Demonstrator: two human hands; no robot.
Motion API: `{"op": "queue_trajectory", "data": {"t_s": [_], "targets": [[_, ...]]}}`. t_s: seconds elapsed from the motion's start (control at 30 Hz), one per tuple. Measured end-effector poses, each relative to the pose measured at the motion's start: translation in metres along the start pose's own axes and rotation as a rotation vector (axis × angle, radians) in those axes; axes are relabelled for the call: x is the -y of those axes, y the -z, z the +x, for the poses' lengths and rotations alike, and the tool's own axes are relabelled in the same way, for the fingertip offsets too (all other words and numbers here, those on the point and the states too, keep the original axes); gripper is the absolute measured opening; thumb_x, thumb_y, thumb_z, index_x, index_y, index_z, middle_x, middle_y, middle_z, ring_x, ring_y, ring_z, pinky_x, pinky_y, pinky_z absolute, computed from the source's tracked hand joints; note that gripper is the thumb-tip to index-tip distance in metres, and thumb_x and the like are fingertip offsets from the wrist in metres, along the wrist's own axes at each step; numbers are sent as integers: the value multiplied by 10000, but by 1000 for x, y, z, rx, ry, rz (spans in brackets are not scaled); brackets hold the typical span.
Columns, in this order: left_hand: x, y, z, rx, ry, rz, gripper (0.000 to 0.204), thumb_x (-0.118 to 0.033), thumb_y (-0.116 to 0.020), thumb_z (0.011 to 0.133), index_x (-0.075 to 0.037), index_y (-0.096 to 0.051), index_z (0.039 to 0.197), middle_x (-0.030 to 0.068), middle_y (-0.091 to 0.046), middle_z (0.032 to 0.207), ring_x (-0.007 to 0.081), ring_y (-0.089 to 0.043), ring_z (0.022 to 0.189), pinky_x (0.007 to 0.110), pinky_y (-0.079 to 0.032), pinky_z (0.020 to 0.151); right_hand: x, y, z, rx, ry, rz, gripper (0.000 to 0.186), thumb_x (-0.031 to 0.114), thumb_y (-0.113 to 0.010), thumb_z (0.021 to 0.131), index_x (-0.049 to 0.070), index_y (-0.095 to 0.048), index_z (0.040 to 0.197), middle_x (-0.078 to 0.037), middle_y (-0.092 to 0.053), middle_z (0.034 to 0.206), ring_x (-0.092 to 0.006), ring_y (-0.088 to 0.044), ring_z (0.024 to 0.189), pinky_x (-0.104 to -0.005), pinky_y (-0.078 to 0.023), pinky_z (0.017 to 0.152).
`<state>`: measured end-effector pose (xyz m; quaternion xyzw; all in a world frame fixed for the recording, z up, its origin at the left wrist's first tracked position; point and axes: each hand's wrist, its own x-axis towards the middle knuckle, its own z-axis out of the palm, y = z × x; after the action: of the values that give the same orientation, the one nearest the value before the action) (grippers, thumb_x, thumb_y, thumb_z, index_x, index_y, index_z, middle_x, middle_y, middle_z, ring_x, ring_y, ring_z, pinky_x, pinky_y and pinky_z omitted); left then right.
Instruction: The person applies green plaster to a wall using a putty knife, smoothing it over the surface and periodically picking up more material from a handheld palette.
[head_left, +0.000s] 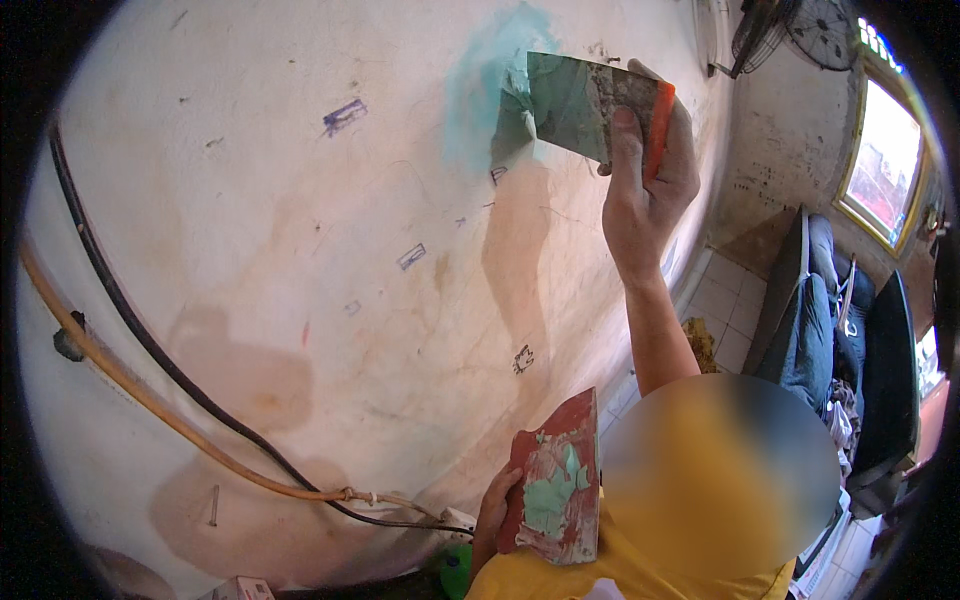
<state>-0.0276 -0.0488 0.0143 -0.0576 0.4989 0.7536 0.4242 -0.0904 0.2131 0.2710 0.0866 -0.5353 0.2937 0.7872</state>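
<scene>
the pale wall (pixel 380 250) fills your left side, its turquoise patch (pixel 480 100) high up. low down, your left hand (pixel 489 512) is closed around the edge of the red board (pixel 562 424), which carries smeared mint putty (pixel 552 497). your right hand (pixel 650 205), far nearer the patch, is clamped on the orange-edged end of the broad scraper (pixel 570 103); its blade points left, long axis nearly level, far edge over the patch. some fingers are hidden, and whether the blade touches the wall is hard to make out.
</scene>
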Motion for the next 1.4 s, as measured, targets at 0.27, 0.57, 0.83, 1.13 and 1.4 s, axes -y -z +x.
{"op": "queue_trajectory", "data": {"t_s": [0.27,0.57,0.83,1.13,1.4], "targets": [[12,11,5,176,-84,-185,411,-217,-479,904,2,-455,1251,100,-586,1134,177,-595,951,308,-478,839,-20,35,52,295,182,-165,259,125,-622,873,11,-578,1102,-19,-635,860,-74,-583,757,-224,-473,647],[2,-37,16,200,-141,-144,458,-248,-437,907,-3,-412,1293,139,-525,1247,248,-533,1113,379,-414,967,-57,35,109,847,119,90,238,131,-627,875,4,-580,1071,-3,-575,867,-63,-504,737,-219,-433,648],[9,-71,40,172,-174,-245,437,-210,-463,901,7,-416,1276,120,-574,1143,190,-586,964,309,-479,850,-70,2,137,1027,268,158,265,206,-638,872,11,-584,1043,13,-565,823,-51,-504,708,-214,-433,605],[17,-90,53,128,-198,-415,440,-182,-463,898,5,-402,1292,122,-570,1161,194,-583,996,319,-476,873,-59,-34,129,912,169,316,299,161,-656,850,-17,-579,1077,-21,-601,830,-60,-514,683,-223,-430,567],[26,-84,66,80,-211,-355,441,-182,-462,898,-11,-398,1299,106,-583,1125,176,-598,928,297,-498,817,-68,-38,144,971,-17,449,375,180,-663,854,-39,-553,1138,-4,-615,831,-17,-482,607,-167,-397,508]]}}
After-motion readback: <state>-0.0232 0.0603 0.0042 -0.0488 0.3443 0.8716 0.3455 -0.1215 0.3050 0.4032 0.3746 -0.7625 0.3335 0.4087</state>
